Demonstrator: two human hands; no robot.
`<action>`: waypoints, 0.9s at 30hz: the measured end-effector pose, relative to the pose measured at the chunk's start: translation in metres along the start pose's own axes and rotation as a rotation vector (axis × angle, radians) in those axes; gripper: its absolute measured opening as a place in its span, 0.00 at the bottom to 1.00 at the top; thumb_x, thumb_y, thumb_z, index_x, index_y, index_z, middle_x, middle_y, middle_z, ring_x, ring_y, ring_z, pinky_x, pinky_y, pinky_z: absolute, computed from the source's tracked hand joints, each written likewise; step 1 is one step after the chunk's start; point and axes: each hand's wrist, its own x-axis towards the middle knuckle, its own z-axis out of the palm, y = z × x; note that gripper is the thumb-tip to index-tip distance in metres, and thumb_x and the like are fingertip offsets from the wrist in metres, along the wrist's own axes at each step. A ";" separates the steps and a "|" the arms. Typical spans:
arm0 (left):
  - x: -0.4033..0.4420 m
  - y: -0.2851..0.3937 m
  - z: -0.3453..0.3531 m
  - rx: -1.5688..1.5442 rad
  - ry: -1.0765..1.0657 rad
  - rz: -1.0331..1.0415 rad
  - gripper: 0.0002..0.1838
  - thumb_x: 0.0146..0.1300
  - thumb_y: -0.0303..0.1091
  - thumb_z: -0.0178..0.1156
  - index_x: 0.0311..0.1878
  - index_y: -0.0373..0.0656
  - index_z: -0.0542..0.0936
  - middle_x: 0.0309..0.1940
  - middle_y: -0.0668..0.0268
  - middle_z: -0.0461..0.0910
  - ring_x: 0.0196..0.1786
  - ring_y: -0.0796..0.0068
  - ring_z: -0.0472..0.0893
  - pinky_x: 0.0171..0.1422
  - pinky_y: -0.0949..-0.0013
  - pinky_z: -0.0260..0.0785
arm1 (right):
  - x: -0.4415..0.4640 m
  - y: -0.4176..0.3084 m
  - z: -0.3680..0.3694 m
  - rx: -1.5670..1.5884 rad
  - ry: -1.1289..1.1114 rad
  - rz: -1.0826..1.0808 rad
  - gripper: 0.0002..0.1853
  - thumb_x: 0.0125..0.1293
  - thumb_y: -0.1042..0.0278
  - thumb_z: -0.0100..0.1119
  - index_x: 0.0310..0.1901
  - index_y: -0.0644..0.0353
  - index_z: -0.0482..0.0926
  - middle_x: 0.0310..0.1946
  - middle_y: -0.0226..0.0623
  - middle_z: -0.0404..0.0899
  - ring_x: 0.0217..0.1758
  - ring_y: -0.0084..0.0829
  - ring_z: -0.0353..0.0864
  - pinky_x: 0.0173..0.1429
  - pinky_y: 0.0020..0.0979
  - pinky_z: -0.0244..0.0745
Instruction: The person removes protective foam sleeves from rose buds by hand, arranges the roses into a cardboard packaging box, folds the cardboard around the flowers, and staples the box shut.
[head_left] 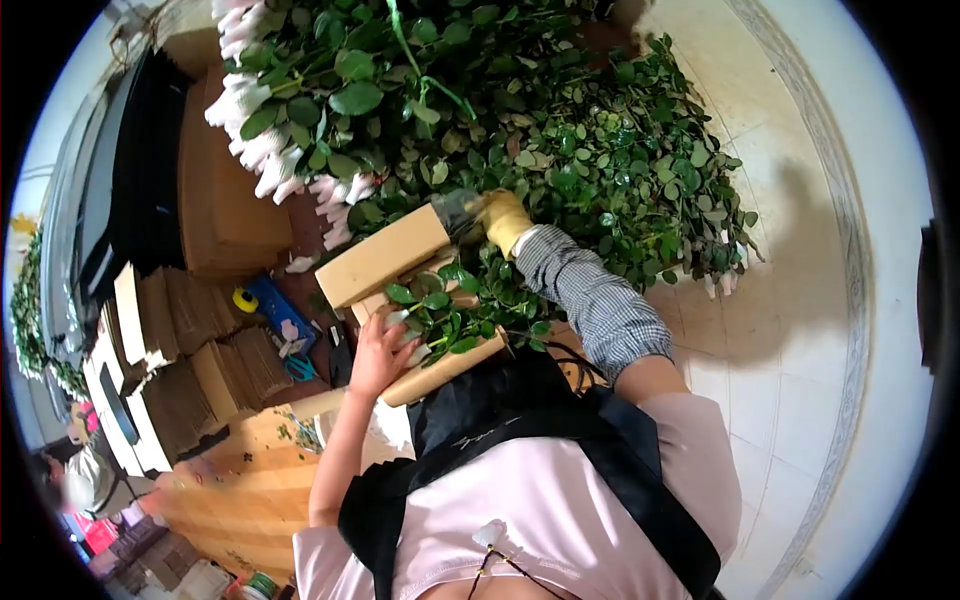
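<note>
My left hand point(377, 352) is bare and reaches into an open cardboard-coloured frame point(385, 262), its fingers bent around a white-sleeved rose head point(398, 317). Another pale rose head point(418, 356) lies beside its fingertips, with leafy stems point(470, 322) running right from there. On my right hand point(503, 222) is a yellow glove, below which a checked sleeve covers the forearm. Its fingers are curled at the frame's far right end, next to a clear, greyish plastic piece point(458, 212). What they grip is blurred and partly hidden by leaves.
A large heap of leafy rose stems point(560, 130), with white-netted heads point(262, 150) on the left, lies beyond the frame. Left stand a big carton point(225, 190), stacked folded cardboard point(185, 320), a blue tool point(280, 310) and teal scissors point(300, 367). Another person point(85, 480) is at lower left.
</note>
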 end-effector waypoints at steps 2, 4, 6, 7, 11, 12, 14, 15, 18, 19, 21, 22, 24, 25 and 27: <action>-0.002 -0.004 0.010 0.026 0.120 0.064 0.16 0.56 0.34 0.74 0.43 0.38 0.82 0.61 0.49 0.73 0.59 0.44 0.76 0.64 0.52 0.70 | 0.050 0.022 0.015 -1.235 -0.151 -0.659 0.12 0.64 0.74 0.60 0.46 0.48 0.88 0.47 0.29 0.88 0.55 0.34 0.85 0.72 0.38 0.67; -0.004 0.000 0.011 0.070 0.164 0.053 0.16 0.56 0.32 0.74 0.46 0.39 0.82 0.64 0.46 0.68 0.63 0.41 0.70 0.65 0.50 0.69 | 0.006 0.004 -0.023 -0.915 0.187 -0.811 0.09 0.65 0.73 0.58 0.37 0.45 0.86 0.35 0.25 0.85 0.53 0.32 0.84 0.77 0.38 0.61; -0.005 0.005 0.007 0.046 0.127 -0.013 0.17 0.54 0.30 0.76 0.44 0.37 0.80 0.62 0.45 0.68 0.64 0.42 0.69 0.64 0.49 0.69 | 0.055 0.038 -0.032 0.222 0.159 -0.996 0.12 0.68 0.73 0.55 0.44 0.46 0.87 0.44 0.28 0.87 0.61 0.31 0.80 0.81 0.41 0.55; -0.003 0.009 0.004 0.021 0.138 -0.011 0.17 0.53 0.29 0.76 0.44 0.37 0.81 0.60 0.46 0.69 0.60 0.43 0.70 0.63 0.48 0.69 | 0.076 0.051 -0.042 0.583 0.157 -1.044 0.12 0.70 0.71 0.54 0.46 0.46 0.87 0.48 0.29 0.87 0.64 0.30 0.79 0.83 0.42 0.53; -0.009 0.001 0.007 0.005 0.053 -0.039 0.17 0.57 0.28 0.73 0.48 0.37 0.80 0.58 0.43 0.68 0.59 0.41 0.70 0.61 0.48 0.70 | 0.022 0.030 -0.118 -1.035 0.199 -0.543 0.20 0.73 0.69 0.56 0.65 0.46 0.77 0.64 0.30 0.80 0.72 0.32 0.73 0.84 0.46 0.50; -0.009 -0.003 0.010 -0.045 0.069 -0.037 0.18 0.57 0.29 0.72 0.50 0.36 0.80 0.57 0.41 0.68 0.57 0.40 0.70 0.61 0.48 0.70 | 0.039 0.031 -0.121 -0.999 0.157 -0.489 0.21 0.71 0.68 0.58 0.66 0.46 0.77 0.62 0.32 0.82 0.70 0.34 0.75 0.83 0.47 0.51; -0.006 0.001 0.011 -0.055 0.095 -0.030 0.19 0.57 0.27 0.72 0.50 0.36 0.79 0.59 0.41 0.68 0.57 0.39 0.72 0.60 0.49 0.71 | 0.028 -0.009 -0.131 -0.822 0.334 -0.735 0.22 0.69 0.65 0.61 0.64 0.50 0.78 0.53 0.42 0.85 0.57 0.44 0.83 0.70 0.49 0.71; -0.008 0.002 0.011 -0.026 0.102 -0.020 0.19 0.56 0.27 0.72 0.50 0.36 0.79 0.60 0.41 0.68 0.57 0.39 0.72 0.61 0.49 0.71 | 0.036 -0.018 -0.125 -0.642 0.327 -0.827 0.21 0.68 0.65 0.62 0.63 0.52 0.78 0.49 0.43 0.86 0.53 0.45 0.84 0.65 0.48 0.74; -0.004 0.004 0.006 0.080 0.134 0.003 0.19 0.54 0.31 0.75 0.47 0.37 0.81 0.58 0.45 0.71 0.57 0.42 0.73 0.60 0.49 0.71 | 0.078 -0.068 -0.109 -0.471 0.404 -0.955 0.20 0.65 0.66 0.65 0.59 0.55 0.80 0.40 0.45 0.86 0.47 0.47 0.85 0.59 0.46 0.79; -0.006 0.004 0.003 0.115 0.111 -0.010 0.19 0.53 0.32 0.76 0.46 0.38 0.81 0.56 0.47 0.72 0.56 0.44 0.74 0.59 0.49 0.71 | 0.074 -0.091 -0.108 -0.414 0.511 -1.118 0.21 0.65 0.68 0.65 0.60 0.54 0.80 0.41 0.44 0.86 0.48 0.46 0.85 0.63 0.45 0.77; -0.006 0.002 0.005 0.106 0.118 -0.040 0.19 0.50 0.35 0.78 0.43 0.40 0.83 0.53 0.50 0.75 0.53 0.47 0.76 0.56 0.50 0.71 | 0.058 -0.146 -0.107 -0.344 0.664 -1.319 0.23 0.66 0.70 0.63 0.63 0.54 0.77 0.49 0.41 0.85 0.55 0.43 0.84 0.71 0.44 0.72; -0.005 0.005 0.006 0.051 0.124 -0.074 0.18 0.50 0.35 0.78 0.43 0.40 0.84 0.52 0.51 0.75 0.53 0.47 0.76 0.57 0.50 0.71 | 0.047 -0.167 -0.101 -0.335 0.699 -1.340 0.25 0.67 0.71 0.61 0.66 0.53 0.75 0.54 0.41 0.84 0.60 0.41 0.82 0.76 0.44 0.68; -0.003 0.009 0.000 0.116 0.094 -0.051 0.19 0.50 0.31 0.77 0.46 0.39 0.85 0.54 0.50 0.76 0.56 0.46 0.76 0.57 0.51 0.74 | 0.035 -0.201 -0.093 -0.517 0.761 -1.373 0.30 0.68 0.74 0.60 0.71 0.54 0.68 0.66 0.41 0.77 0.70 0.38 0.74 0.80 0.42 0.62; -0.003 0.009 -0.001 0.118 0.092 -0.049 0.19 0.50 0.31 0.77 0.46 0.39 0.85 0.54 0.50 0.76 0.56 0.46 0.76 0.57 0.51 0.74 | 0.046 -0.204 -0.084 -0.597 0.679 -1.276 0.33 0.68 0.77 0.59 0.74 0.54 0.64 0.72 0.43 0.71 0.76 0.36 0.67 0.82 0.43 0.57; -0.003 0.009 0.001 0.095 0.106 -0.056 0.19 0.50 0.31 0.77 0.46 0.39 0.85 0.53 0.51 0.76 0.55 0.46 0.76 0.58 0.51 0.73 | 0.090 -0.187 -0.046 -0.774 0.649 -1.081 0.34 0.67 0.75 0.61 0.74 0.54 0.63 0.68 0.40 0.74 0.71 0.37 0.72 0.82 0.44 0.56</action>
